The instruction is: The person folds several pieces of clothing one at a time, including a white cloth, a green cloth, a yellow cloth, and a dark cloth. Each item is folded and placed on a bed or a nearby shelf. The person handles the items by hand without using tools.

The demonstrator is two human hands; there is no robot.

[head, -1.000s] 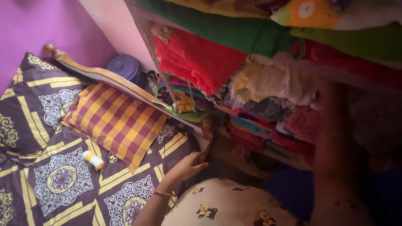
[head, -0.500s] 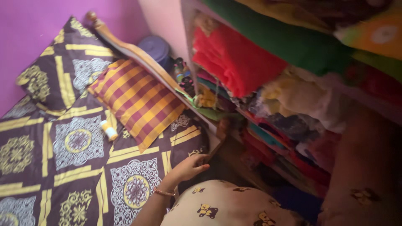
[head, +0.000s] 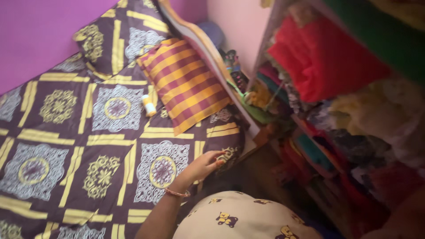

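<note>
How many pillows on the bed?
2: a striped pillow against the wooden headboard, and a pillow matching the bedsheet by the purple wall. Others may lie out of frame.

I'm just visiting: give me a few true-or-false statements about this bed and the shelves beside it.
1. The left hand touches the bedsheet near the bed's edge. True.
2. A small bottle lies on the sheet beside the striped pillow. True.
3. The wall behind the bed is green. False: it is purple.
4. The shelves stand bare. False: they are stuffed with folded clothes.
5. The left wrist is bare. False: it wears a thin bangle.
</note>
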